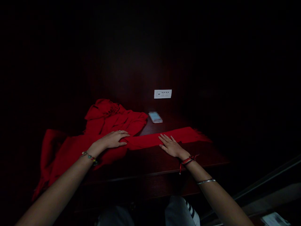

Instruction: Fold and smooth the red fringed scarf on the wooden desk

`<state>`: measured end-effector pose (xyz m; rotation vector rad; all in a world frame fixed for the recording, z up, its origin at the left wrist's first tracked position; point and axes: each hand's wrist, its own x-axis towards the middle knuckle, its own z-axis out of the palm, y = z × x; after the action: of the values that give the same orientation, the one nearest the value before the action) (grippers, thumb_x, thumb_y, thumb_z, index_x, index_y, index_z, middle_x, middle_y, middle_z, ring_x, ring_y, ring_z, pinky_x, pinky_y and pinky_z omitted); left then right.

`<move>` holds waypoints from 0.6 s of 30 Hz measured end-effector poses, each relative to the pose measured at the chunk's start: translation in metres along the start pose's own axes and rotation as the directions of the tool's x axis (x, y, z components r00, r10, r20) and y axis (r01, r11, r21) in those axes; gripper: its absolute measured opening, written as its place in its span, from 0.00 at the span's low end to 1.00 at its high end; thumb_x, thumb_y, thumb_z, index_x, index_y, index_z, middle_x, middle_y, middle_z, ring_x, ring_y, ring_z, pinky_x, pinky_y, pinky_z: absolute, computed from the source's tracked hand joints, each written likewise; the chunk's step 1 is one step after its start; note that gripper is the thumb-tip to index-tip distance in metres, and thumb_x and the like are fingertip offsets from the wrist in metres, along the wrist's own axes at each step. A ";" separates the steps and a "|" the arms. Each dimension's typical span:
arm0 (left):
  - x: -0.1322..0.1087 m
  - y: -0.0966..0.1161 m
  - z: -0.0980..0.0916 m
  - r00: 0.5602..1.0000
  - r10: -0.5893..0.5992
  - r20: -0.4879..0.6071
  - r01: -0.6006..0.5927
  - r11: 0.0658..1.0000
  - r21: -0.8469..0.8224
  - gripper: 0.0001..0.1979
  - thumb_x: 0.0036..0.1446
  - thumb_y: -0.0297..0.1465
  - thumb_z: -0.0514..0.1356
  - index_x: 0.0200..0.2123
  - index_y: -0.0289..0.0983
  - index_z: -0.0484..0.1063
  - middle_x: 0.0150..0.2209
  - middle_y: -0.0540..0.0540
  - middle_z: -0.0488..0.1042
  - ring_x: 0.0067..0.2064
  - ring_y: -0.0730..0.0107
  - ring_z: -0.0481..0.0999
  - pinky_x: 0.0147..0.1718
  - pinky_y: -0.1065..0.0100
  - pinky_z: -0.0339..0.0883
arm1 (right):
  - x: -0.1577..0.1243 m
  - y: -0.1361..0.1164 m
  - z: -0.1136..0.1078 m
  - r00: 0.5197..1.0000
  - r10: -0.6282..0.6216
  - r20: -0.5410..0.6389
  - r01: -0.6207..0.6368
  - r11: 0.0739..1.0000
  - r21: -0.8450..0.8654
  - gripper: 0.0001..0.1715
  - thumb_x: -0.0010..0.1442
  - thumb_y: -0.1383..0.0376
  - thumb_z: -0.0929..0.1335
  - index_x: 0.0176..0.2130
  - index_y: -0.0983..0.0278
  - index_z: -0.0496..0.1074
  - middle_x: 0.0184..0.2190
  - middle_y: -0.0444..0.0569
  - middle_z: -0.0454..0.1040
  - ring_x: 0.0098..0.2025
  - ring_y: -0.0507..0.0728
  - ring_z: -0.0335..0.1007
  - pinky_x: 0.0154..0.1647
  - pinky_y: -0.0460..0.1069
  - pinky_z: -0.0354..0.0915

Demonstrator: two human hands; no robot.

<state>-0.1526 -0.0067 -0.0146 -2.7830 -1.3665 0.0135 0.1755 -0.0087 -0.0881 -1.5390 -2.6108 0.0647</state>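
A red fringed scarf (145,141) lies across a dark wooden desk, its right part flattened into a long narrow band with fringe at the far right end. Toward the left it spreads wide and hangs over the desk's front edge. My left hand (114,139) rests on the scarf where the band meets the wider part, fingers stretched out to the right. Lying flat on the band's middle is my right hand (171,147), its fingers spread. Neither hand grips the cloth.
Behind the left part, more red cloth (113,116) is heaped in loose folds. A small blurred-out flat item (155,117) lies at the back of the desk (150,161). A white socket panel (162,94) is on the dark wall. The surroundings are very dim.
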 end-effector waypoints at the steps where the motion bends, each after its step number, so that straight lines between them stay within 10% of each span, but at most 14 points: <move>1: -0.003 -0.001 0.000 0.999 -0.045 0.001 0.045 0.999 0.003 0.23 0.52 0.37 0.54 0.52 0.40 0.59 0.52 0.44 0.63 0.51 0.67 0.62 0.49 0.68 0.53 | 0.000 0.000 0.000 1.000 0.001 0.001 -0.001 1.000 0.000 0.35 0.59 0.50 0.47 0.60 0.64 0.43 0.61 0.50 0.41 0.61 0.57 0.33 0.58 0.58 0.35; 5: -0.012 -0.002 -0.003 0.977 -0.213 0.031 0.212 0.977 0.026 0.31 0.47 0.36 0.58 0.54 0.37 0.55 0.50 0.41 0.65 0.49 0.63 0.65 0.46 0.68 0.57 | 0.000 0.000 0.000 1.000 0.005 0.000 -0.005 1.000 0.002 0.35 0.59 0.49 0.47 0.60 0.64 0.42 0.61 0.50 0.41 0.61 0.56 0.32 0.58 0.58 0.34; 18: -0.056 -0.007 0.003 0.977 -0.169 -0.128 0.202 0.927 0.317 0.18 0.49 0.21 0.47 0.42 0.41 0.64 0.44 0.45 0.67 0.46 0.66 0.66 0.40 0.68 0.62 | -0.005 0.018 0.003 0.999 0.027 0.020 -0.027 1.000 0.014 0.37 0.58 0.47 0.47 0.60 0.62 0.42 0.61 0.49 0.40 0.61 0.57 0.33 0.58 0.59 0.36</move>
<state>-0.1923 -0.0472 -0.0181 -2.3448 -1.4463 0.0882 0.1938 -0.0044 -0.0929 -1.5773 -2.5986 0.1007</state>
